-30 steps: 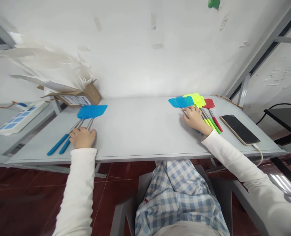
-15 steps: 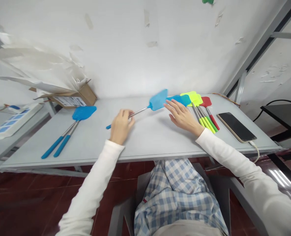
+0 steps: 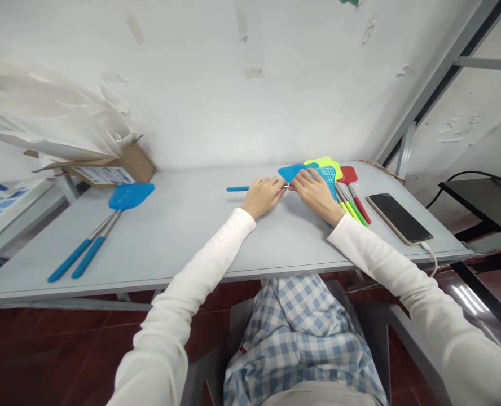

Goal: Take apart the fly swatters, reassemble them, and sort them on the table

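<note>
1. White wall [image 3: 191,84] rises beyond left hand [image 3: 262,195] and right hand [image 3: 316,194].
2. Grey table [image 3: 191,242] stretches beneath both.
3. Open cardboard box [image 3: 126,164] stands well left of the left hand; its contents can't be made out.
4. Blue flyswatter [image 3: 237,189]: left hand pinches its rod, handle pointing left; right hand hides part of its head, that hand's grip unclear.
5. Phone [image 3: 400,219] lies right of the right hand.

The left hand [image 3: 264,196] grips a blue fly swatter [image 3: 237,189], its handle end jutting out leftward, while the right hand [image 3: 316,194] pinches the shaft just beside it. Near the right hand lie yellow fly swatters [image 3: 317,162] and a red fly swatter [image 3: 348,174]; farther right, a smartphone [image 3: 400,218]. Well left of the left hand rest two blue swatters [image 3: 131,195].
</note>
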A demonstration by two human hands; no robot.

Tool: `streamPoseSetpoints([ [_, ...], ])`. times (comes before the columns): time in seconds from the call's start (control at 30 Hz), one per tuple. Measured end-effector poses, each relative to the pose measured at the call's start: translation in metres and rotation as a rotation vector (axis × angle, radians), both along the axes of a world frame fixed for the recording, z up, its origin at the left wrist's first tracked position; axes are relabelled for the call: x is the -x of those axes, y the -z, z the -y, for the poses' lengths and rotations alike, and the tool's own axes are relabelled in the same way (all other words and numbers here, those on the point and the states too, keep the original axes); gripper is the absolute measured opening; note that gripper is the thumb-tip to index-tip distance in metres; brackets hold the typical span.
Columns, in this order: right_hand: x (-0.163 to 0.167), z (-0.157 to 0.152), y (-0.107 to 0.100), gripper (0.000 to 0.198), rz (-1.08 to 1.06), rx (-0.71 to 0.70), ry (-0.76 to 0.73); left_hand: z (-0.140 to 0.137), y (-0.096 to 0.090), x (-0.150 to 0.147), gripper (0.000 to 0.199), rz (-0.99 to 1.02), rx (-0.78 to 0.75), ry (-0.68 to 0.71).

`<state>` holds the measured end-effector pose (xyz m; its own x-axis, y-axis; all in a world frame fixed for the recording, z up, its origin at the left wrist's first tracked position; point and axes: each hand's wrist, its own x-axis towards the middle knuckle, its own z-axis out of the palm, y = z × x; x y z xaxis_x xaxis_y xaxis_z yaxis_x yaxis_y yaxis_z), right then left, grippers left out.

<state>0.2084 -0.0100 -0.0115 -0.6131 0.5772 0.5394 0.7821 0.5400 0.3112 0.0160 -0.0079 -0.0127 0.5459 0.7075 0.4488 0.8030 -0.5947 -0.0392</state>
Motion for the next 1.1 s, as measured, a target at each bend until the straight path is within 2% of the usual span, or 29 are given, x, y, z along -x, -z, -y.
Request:
streamPoseSetpoints([
  [0.13, -0.003, -0.003, 0.005, 0.037, 0.026, -0.004, -0.052, -0.001, 0.008, -0.003, 0.036, -0.075, 0.055, -0.038],
  [0.27, -0.001, -0.008, 0.006, 0.034, -0.014, 0.044, -0.106, -0.002, 0.007, 0.006, 0.037, -0.110, 0.047, -0.058],
  [0.53, -0.003, -0.015, -0.003, 0.034, -0.124, 0.075, -0.049, -0.008, -0.002, 0.015, 0.043, -0.127, -0.023, -0.104],
  [0.77, -0.052, -0.034, -0.015, 0.029, -0.252, 0.034, 0.071, -0.021, -0.010, 0.078, 0.036, -0.021, -0.089, -0.159],
  [0.87, -0.057, -0.034, -0.020, 0.030, -0.222, 0.039, 0.075, -0.024, -0.012, 0.092, 0.038, 0.006, -0.107, -0.182],
  [1.0, -0.032, -0.021, -0.016, 0.028, -0.112, 0.086, 0.000, -0.017, -0.007, 0.072, 0.037, 0.001, -0.068, -0.107],
  [1.1, -0.011, -0.012, -0.011, 0.027, 0.018, 0.212, 0.001, -0.010, -0.004, 0.046, 0.038, -0.031, -0.046, -0.024],
])
